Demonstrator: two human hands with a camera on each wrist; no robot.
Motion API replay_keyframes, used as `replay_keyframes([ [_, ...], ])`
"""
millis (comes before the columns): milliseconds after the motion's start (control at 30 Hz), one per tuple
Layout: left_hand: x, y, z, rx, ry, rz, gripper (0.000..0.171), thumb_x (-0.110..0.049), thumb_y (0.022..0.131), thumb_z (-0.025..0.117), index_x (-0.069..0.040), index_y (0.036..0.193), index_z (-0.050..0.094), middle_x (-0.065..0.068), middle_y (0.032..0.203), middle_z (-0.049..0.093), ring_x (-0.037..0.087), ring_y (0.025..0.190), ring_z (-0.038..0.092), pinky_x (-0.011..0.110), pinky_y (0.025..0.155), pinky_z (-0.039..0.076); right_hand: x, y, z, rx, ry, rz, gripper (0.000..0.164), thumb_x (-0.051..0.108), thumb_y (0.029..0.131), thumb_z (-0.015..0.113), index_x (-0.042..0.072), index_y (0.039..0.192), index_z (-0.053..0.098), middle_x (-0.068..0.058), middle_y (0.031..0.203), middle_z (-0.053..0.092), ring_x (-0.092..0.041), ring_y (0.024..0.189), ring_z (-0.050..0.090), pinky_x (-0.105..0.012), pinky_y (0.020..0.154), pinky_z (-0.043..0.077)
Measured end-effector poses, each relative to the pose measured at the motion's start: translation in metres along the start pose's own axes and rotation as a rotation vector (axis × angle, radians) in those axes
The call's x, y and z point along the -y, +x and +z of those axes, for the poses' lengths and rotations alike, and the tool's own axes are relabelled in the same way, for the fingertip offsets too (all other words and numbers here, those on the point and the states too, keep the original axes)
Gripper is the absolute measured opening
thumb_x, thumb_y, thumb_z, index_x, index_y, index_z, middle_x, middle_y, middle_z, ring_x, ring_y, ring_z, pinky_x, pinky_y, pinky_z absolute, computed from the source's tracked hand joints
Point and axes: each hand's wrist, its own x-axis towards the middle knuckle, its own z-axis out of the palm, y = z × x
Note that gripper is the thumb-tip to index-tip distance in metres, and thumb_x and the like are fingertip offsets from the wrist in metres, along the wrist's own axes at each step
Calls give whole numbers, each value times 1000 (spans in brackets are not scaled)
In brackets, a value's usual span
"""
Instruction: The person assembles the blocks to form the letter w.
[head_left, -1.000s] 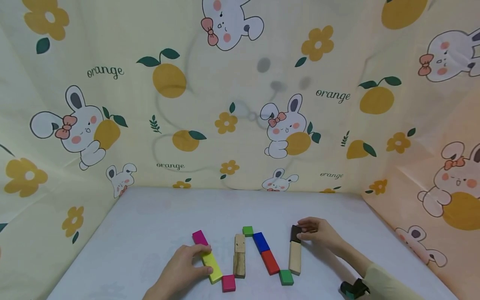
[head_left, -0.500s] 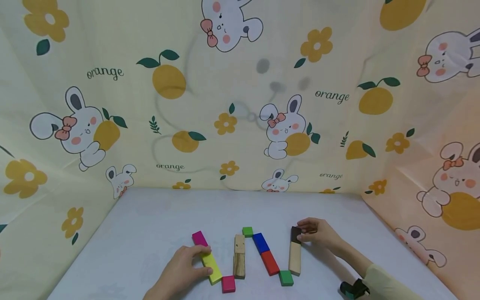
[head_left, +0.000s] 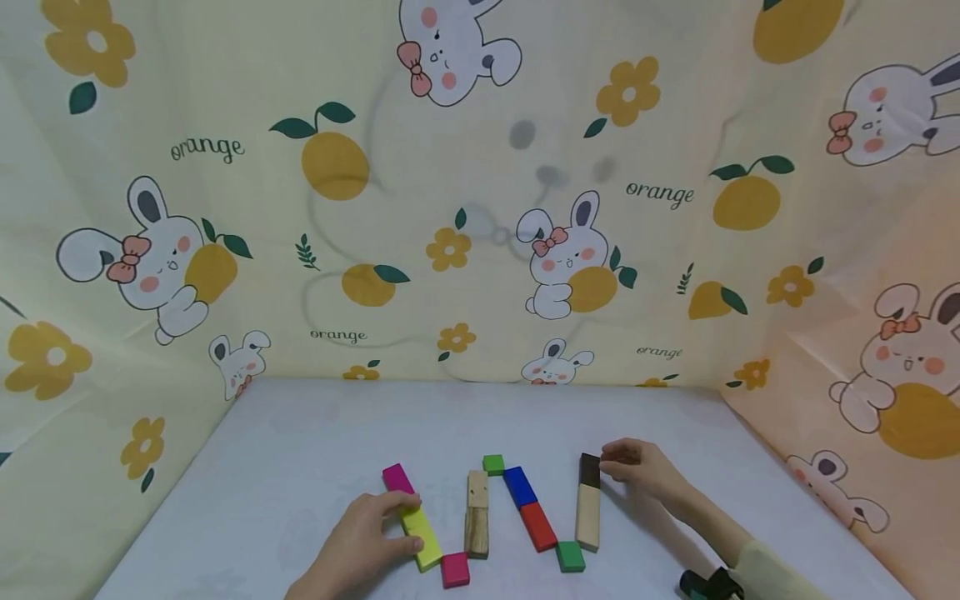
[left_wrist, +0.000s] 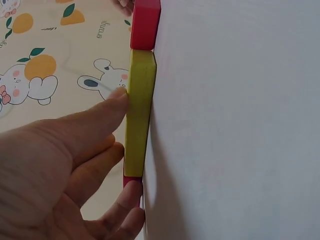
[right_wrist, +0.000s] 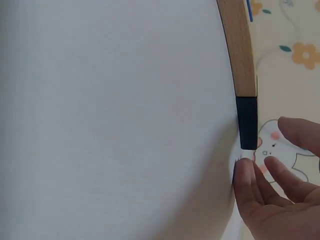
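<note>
In the head view my left hand (head_left: pixel 360 542) rests thumb and fingertips along a yellow block (head_left: pixel 427 546), near its joint with a magenta block (head_left: pixel 397 478). The left wrist view shows the thumb against the yellow side and a fingertip over the magenta piece below. On the right, a dark block (head_left: pixel 590 469) continues a light wooden block (head_left: pixel 588 518). Beside the dark one my right hand (head_left: pixel 648 471) holds nothing, its fingers loosely bent. In the right wrist view a small gap separates those fingertips from the dark block's end (right_wrist: pixel 247 132).
Between the hands lie a magenta square block (head_left: pixel 455 571), two wooden blocks (head_left: pixel 477 517), a green block (head_left: pixel 493 464), a blue block (head_left: pixel 521 486), a red block (head_left: pixel 538 527) and another green block (head_left: pixel 571 557). A dark strapped device (head_left: pixel 711 585) sits by the right sleeve. Patterned cloth (head_left: pixel 480 208) surrounds the table.
My right hand has let go of the dark block and drawn slightly right. The left hand stays on the yellow block, and the blocks keep their arrangement.
</note>
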Motion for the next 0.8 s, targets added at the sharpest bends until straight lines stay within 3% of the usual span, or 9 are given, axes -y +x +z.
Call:
replay_keyframes([
  [233, 3, -3, -2, -20, -91, -7, 46, -33, 79, 83, -17, 120, 68, -4, 115, 65, 25, 110, 56, 60, 93, 45, -3, -11, -1, -24, 67, 39, 45, 22, 93, 70, -6, 125, 57, -11, 113, 65, -24, 99, 62, -34, 81, 55],
  [467, 3, -1, -3, -54, -87, 56, 39, -28, 86, 77, -12, 120, 68, -2, 111, 68, 21, 100, 63, 48, 88, 52, 6, -31, -5, -94, 115, 29, 41, 15, 94, 68, -9, 125, 57, -21, 118, 63, -26, 100, 63, -31, 79, 56],
  [600, 0, -1, -8, -108, -45, 11, 31, -27, 88, 76, -15, 116, 69, -3, 106, 68, 19, 93, 64, 44, 81, 55, 21, -44, -5, -132, 49, 4, 36, 13, 93, 68, -7, 122, 59, -21, 118, 64, -25, 102, 62, -28, 78, 54],
  [800, -4, -3, -16, -148, 24, -30, 28, -29, 88, 76, -16, 112, 71, -2, 107, 68, 24, 99, 62, 48, 83, 54, 35, -65, -3, -188, -110, -85, 37, 23, 92, 72, 0, 119, 63, -12, 114, 66, -21, 101, 62, -29, 81, 52],
])
